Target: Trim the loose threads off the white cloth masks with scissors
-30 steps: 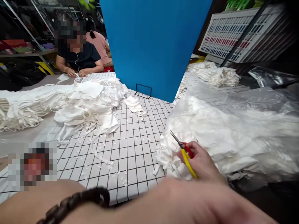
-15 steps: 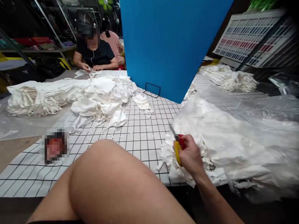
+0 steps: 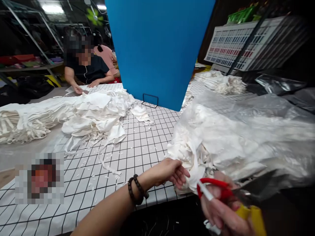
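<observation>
Head view: at the lower right of the frame the right hand is closed around a pair of scissors with red and yellow handles, and a white strip crosses the red loop. Left of it, at the lower centre, the left hand is loosely spread, fingers slightly curled and apart; whether they touch the cloth beside them cannot be told. White cloth pieces lie just above that hand, at the near end of a clear plastic bag filling the right of the frame. A black-gridded tablecloth spans the middle, dotted with white scraps. A larger white heap lies at centre left, a blue panel rises at the top centre, and a co-worker in a dark top sits at the upper left.
</observation>
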Tool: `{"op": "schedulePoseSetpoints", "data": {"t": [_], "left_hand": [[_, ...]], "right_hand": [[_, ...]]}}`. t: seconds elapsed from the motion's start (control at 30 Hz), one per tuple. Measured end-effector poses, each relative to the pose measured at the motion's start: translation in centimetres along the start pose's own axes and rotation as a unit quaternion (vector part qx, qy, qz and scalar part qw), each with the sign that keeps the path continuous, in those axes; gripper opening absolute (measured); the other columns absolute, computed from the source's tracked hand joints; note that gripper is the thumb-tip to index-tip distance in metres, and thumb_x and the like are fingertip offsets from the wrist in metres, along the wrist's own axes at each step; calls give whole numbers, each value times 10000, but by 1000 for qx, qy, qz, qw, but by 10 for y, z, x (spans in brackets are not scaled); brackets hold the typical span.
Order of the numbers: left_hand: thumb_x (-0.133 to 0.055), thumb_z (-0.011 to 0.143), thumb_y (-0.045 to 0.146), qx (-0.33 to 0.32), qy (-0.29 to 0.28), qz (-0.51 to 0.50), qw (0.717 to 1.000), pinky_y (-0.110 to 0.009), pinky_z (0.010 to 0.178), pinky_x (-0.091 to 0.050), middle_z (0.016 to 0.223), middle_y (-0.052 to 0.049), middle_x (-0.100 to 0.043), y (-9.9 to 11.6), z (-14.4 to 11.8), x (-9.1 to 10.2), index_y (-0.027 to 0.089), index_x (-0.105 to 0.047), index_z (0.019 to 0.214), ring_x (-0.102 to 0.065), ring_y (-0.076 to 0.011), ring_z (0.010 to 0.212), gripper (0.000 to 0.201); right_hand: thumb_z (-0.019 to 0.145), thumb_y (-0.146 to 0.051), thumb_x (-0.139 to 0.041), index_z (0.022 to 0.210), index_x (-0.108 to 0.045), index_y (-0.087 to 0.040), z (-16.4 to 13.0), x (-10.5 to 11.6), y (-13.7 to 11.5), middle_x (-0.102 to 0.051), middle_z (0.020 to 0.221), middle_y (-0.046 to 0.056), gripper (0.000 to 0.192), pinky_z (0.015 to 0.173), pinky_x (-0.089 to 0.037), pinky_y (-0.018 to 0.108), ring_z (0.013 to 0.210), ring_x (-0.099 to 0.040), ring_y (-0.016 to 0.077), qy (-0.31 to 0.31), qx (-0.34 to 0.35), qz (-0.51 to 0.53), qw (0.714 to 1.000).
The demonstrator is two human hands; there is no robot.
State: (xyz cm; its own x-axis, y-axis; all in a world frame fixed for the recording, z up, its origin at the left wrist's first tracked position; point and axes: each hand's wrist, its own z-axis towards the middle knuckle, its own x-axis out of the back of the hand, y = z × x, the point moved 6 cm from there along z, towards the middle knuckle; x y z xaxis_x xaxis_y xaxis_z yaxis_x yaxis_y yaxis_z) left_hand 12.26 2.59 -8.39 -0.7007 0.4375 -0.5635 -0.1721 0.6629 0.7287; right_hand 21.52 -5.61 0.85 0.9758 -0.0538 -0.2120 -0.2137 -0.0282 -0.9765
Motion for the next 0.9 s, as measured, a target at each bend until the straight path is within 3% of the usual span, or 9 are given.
{"op": "schedulePoseSetpoints", "data": {"t": [0.1, 0.2, 0.33, 0.43, 0.57, 0.63, 0.73, 0.8, 0.9], "left_hand": [[-604, 863, 490, 53, -21, -21, 998, -301, 628, -562, 889, -163, -740, 34, -4, -20, 87, -645, 1042, -699, -192, 684, 443], [-657, 851, 385, 76, -27, -28, 996, -257, 630, -561, 885, -148, -734, 39, -8, -24, 67, -644, 997, -686, -146, 637, 350], [-779, 729, 186, 21, -4, -14, 1000, -227, 552, -537, 844, -83, -722, 37, -11, -8, 111, -558, 1073, -645, -111, 565, 416], [-785, 722, 199, -12, 17, 15, 1000, -193, 439, -438, 851, -72, -724, 36, -14, 4, 132, -501, 1093, -559, -73, 463, 472], [-718, 788, 277, -16, 24, 38, 999, -165, 377, -235, 924, -99, -725, 33, -18, 9, 137, -491, 1003, -358, -2, 383, 343], [-694, 805, 322, -34, 53, 73, 995, -174, 401, -225, 827, -65, -716, 33, -20, 13, 140, -488, 969, -341, -10, 392, 319], [-726, 780, 344, -86, 88, 151, 981, -201, 531, -361, 767, -35, -697, 35, -25, 16, 153, -487, 1039, -540, -88, 566, 400], [-711, 793, 387, -102, 102, 199, 969, -213, 559, -370, 813, -53, -710, 37, -28, 16, 165, -477, 1087, -566, -112, 626, 437], [-583, 854, 511, -55, 94, 184, 977, -198, 445, -244, 806, -68, -714, 32, -30, 14, 161, -488, 1017, -377, -56, 446, 398]], "right_hand": [[787, -343, -676, 791, -386, -245, -6, -34, 15, -353, 515, -103, 306, 375, -187, 185, 384, -242, 40, -99, -35, -14, 994], [659, -130, -695, 749, -367, -227, -5, -56, 28, -371, 615, -89, 354, 434, -204, 181, 489, -262, 40, -170, -53, -48, 983], [582, -61, -642, 738, -348, -228, -3, -62, 44, -394, 606, -100, 371, 448, -188, 182, 514, -268, 43, -210, -88, -58, 972], [569, -76, -638, 730, -359, -224, -4, -64, 47, -423, 602, -102, 355, 457, -206, 185, 518, -292, 44, -226, -97, -74, 966], [599, -108, -669, 723, -411, -208, -4, -59, 44, -459, 607, -90, 303, 458, -242, 178, 531, -326, 52, -243, -119, -133, 953], [663, -162, -693, 741, -453, -204, 3, -42, 40, -507, 625, -75, 255, 459, -278, 174, 533, -360, 60, -203, -116, -177, 956], [797, -276, -648, 833, -489, -221, 27, 3, 29, -636, 774, -17, 172, 482, -375, 190, 564, -480, 92, -42, -67, -209, 975], [784, -276, -669, 866, -488, -233, 47, 30, 17, -688, 927, 35, 203, 539, -450, 216, 652, -586, 132, 46, 1, -244, 969], [793, -212, -629, 918, -505, -239, 78, 37, 8, -676, 1134, 85, 179, 699, -506, 268, 863, -657, 184, -1, 67, -316, 946]]}}
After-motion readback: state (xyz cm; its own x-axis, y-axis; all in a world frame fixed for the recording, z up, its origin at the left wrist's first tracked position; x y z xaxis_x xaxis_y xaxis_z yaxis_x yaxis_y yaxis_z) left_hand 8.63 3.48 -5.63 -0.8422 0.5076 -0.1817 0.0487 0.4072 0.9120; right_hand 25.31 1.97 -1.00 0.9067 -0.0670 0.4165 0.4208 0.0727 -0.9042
